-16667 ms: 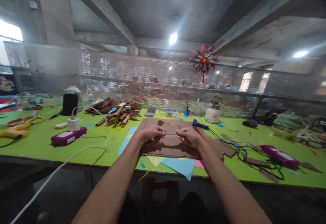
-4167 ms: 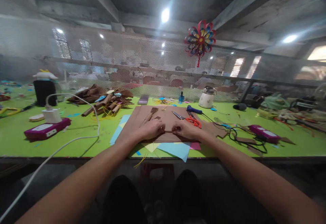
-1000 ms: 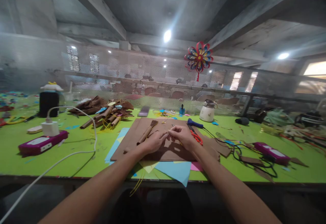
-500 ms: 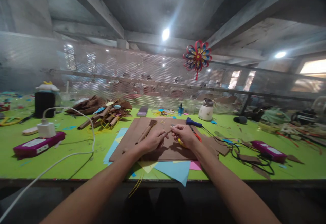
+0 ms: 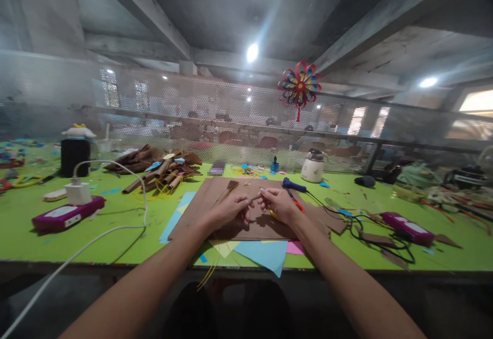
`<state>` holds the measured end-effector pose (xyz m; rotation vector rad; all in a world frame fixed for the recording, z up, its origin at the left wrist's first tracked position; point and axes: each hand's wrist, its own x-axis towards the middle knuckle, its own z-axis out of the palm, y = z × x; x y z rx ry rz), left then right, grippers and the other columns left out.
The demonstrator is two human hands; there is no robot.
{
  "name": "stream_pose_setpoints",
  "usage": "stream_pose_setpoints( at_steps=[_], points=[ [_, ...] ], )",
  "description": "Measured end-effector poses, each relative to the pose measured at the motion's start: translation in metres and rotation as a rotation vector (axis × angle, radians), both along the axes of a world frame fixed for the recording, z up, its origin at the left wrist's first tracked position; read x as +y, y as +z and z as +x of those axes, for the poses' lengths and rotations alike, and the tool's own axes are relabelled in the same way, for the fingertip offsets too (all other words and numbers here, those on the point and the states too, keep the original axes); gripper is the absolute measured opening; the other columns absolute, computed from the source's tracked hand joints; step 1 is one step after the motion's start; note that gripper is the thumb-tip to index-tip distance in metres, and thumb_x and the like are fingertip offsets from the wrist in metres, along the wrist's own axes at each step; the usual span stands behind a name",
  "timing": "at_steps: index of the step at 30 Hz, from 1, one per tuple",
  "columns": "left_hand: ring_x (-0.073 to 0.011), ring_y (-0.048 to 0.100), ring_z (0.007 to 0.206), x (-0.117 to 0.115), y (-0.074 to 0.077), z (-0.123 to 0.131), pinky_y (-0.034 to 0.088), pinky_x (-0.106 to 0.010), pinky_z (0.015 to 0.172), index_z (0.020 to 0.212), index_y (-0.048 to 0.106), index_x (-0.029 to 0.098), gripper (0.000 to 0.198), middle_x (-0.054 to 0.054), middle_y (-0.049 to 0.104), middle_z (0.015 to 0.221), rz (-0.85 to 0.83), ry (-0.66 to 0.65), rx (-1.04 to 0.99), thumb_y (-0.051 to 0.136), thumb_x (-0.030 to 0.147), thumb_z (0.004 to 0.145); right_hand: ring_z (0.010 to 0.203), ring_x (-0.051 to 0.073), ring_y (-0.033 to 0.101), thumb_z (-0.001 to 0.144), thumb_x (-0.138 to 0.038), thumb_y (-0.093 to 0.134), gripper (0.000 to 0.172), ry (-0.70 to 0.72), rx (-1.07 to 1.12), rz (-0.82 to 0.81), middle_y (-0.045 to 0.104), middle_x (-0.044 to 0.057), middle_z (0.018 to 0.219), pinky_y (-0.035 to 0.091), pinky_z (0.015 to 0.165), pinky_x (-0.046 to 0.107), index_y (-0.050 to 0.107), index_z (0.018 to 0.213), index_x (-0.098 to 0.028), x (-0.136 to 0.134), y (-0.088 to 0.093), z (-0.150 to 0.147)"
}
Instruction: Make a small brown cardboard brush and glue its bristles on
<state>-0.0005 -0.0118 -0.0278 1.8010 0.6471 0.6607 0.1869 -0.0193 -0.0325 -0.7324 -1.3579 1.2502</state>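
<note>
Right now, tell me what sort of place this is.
Probably a handicraft workshop: a long bright-green table bears a heap of rolled brown paper-like pieces and a blue-handled tool with a black cord.

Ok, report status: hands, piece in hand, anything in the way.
Left hand, right hand: both pinching thin brown strip. Strip over cardboard. Scissors beside right hand, partly hidden.

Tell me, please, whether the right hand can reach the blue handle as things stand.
Probably yes: the blue handle lies just beyond the right hand, and nothing seems to stand between them. However, this hand appears to pinch a thin brown piece, so it seems occupied.
</note>
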Motion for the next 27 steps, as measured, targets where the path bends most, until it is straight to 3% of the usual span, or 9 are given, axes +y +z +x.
stream_pose_setpoints(
  at_steps=[6,12,19,27],
  points=[
    [-0.0131,0.058,0.060,-0.002,0.005,-0.008,0.044,-0.026,0.062,0.080,0.060,0.013,0.041,-0.006,0.063,0.069,0.099,0.050,0.021,0.038,0.047,0.086,0.051,0.010,0.052,0.068,-0.039,0.070,0.027,-0.044,0.020,0.040,0.059,0.001,0.060,0.040,0.053,0.024,0.065,0.074,-0.013,0.007,-0.006,0.006],
    [-0.0130,0.059,0.060,0.001,0.001,-0.006,0.044,-0.025,0.058,0.088,0.057,0.013,0.036,-0.007,0.064,0.073,-0.054,0.032,-0.011,0.046,0.047,0.083,0.056,0.011,0.053,0.074,-0.039,0.064,0.025,-0.068,-0.164,0.149,0.060,0.002,0.064,0.041,0.055,0.024,0.067,0.079,-0.014,0.009,-0.010,0.012],
    [-0.0136,0.059,0.060,-0.008,0.009,0.002,0.047,-0.028,0.057,0.084,0.059,0.011,0.031,-0.009,0.064,0.071,-0.003,0.194,-0.026,0.050,0.042,0.083,0.060,0.011,0.057,0.068,-0.035,0.071,0.034,-0.063,-0.082,0.090,0.064,0.002,0.076,0.045,0.059,0.026,0.065,0.096,-0.018,0.010,-0.012,0.008],
    [-0.0141,0.059,0.063,-0.009,0.012,0.000,0.046,-0.029,0.063,0.081,0.060,0.011,0.028,-0.009,0.064,0.073,0.058,0.196,0.015,0.050,0.037,0.082,0.054,0.009,0.054,0.067,-0.034,0.072,0.028,-0.022,-0.085,0.104,0.063,0.001,0.067,0.044,0.054,0.024,0.067,0.085,-0.014,0.011,-0.013,0.009]
  ],
)
